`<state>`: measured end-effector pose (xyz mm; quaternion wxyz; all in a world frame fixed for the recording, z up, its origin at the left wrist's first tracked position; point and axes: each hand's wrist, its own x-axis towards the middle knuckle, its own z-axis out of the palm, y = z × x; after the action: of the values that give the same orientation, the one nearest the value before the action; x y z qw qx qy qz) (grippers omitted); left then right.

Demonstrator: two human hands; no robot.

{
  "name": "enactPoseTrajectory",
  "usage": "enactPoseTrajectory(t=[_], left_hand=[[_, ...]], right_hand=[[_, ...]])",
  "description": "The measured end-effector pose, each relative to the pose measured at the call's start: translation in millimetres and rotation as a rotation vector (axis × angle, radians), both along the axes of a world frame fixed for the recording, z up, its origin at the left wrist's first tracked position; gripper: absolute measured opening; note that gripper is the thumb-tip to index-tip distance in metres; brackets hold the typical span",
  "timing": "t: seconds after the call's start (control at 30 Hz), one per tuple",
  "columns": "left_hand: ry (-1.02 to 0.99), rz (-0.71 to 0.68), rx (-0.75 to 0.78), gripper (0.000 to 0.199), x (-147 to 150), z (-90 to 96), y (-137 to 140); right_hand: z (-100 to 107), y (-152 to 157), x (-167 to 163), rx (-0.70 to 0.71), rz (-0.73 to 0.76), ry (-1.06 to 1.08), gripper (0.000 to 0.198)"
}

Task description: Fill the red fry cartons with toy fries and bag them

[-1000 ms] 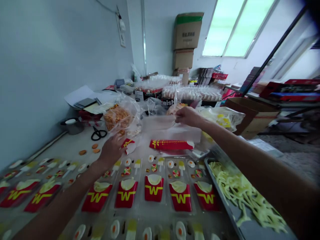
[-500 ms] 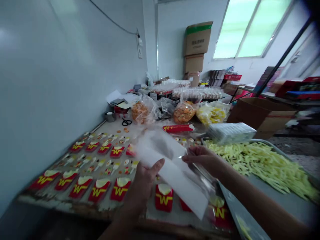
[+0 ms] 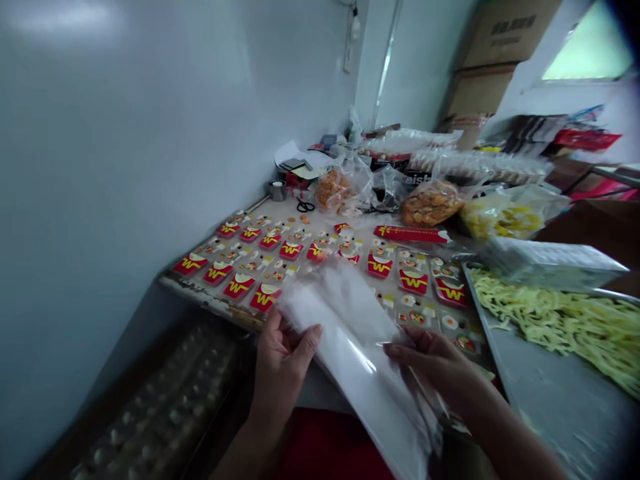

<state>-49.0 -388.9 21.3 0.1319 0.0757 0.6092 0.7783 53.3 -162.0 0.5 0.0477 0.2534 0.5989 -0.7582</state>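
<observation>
A glossy plastic bag [image 3: 345, 347], clear with a whitish sheet-like panel, is stretched between my two hands over the table's front edge. My left hand [image 3: 287, 350] pinches its left side, thumb on top. On the other side my right hand [image 3: 435, 357] grips the bag with thumb and fingers closed. Behind and partly under it lie rows of clear packs holding red fries cartons [image 3: 237, 287] with a yellow W. Small toy food pieces [image 3: 413, 317], such as eggs, lie in the packs too. The bag hides some of them.
At the right a metal tray [image 3: 550, 387] holds pale yellow fry-like strips [image 3: 560, 320], with a clear-wrapped block [image 3: 555, 260] at its rim. Bags of orange pieces [image 3: 433, 203] and yellow pieces [image 3: 515, 217], black scissors [image 3: 305, 206] and tape [image 3: 277, 191] stand behind. A crate-like stack [image 3: 155, 400] sits lower left.
The camera view has swung left and down. Both hands have drawn the plastic bag nearer to my body, and it now hangs past the table's front edge. Both still hold it.
</observation>
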Motion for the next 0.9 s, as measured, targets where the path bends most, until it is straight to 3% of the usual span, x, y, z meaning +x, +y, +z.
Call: enactPoseTrajectory(t=[0.3, 0.47, 0.77, 0.9], left_hand=[[0.092, 0.166, -0.068, 0.074, 32, 10.2, -21], [0.125, 0.208, -0.124, 0.073, 36, 5.0, -29], [0.14, 0.227, -0.145, 0.075, 19, 2.0, -29], [0.25, 0.262, -0.243, 0.068, 1, -6.0, -27]], right_hand=[[-9, -20, 11, -0.097, 0.03, 0.017, 0.036], [-4, -33, 8, -0.134, 0.008, -0.009, 0.041], [-21, -31, -5, -0.098, 0.057, 0.013, 0.039], [-28, -28, -12, -0.061, 0.087, 0.057, 0.035]])
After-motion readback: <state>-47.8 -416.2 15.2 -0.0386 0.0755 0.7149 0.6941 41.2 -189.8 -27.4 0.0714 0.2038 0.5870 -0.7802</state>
